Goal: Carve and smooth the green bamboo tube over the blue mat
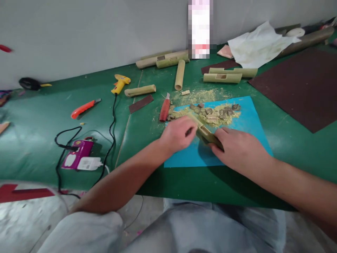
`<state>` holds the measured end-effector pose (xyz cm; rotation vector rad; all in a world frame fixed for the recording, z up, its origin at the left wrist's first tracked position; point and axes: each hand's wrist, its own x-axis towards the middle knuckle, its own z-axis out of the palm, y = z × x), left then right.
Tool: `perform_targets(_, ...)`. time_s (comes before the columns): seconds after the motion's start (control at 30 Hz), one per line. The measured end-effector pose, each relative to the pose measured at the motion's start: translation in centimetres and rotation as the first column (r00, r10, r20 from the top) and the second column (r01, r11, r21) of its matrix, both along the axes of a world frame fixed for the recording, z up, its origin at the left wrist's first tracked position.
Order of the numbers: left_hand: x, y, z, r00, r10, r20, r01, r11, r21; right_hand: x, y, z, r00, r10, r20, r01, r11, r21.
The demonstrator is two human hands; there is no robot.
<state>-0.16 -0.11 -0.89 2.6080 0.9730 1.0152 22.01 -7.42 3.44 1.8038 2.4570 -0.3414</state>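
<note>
Low over the blue sheet (181, 160), my right hand (237, 144) is wrapped round the near end of a bamboo tube (204, 130) with a rectangular opening cut in its side. The tube lies at a slant, its far end up and to the left. My left hand (179, 133) is curled closed beside that far end; a small dark patch shows between its fingers, and what it holds is hidden. Bamboo shavings and dark crumpled scraps (223, 114) lie on the sheet just beyond the tube. A red-handled knife (165, 109) rests left of the pile.
On the green table (147, 140) stand several more bamboo pieces (222, 78), a yellow glue gun (121, 83), an orange cutter (85, 108) and a purple power strip (78, 154) with cords. Dark brown sheet (300, 88) and white cloth (263, 45) lie right. A grey wall backs the table.
</note>
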Motion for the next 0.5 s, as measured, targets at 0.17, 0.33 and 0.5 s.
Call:
perform_targets(0.17, 0.3, -0.2, 0.1, 0.999, 0.017, 0.043, -0.019, 0.999, 0.048, 0.0, -0.1, -0.1, 1.000, -0.001, -0.011, 0.001, 1.000, 0.014)
perform_targets(0.33, 0.0, 0.1, 0.2, 0.999, -0.046, 0.014, 0.047, 0.998, -0.035, 0.1, 0.0, 0.0, 1.000, 0.003, -0.009, -0.003, 1.000, 0.015)
perform_targets(0.5, -0.6, 0.7, 0.2, 0.998, 0.016, 0.059, -0.012, 0.998, -0.054, 0.2, 0.0, -0.2, 0.999, 0.035, -0.015, -0.034, 0.998, 0.059)
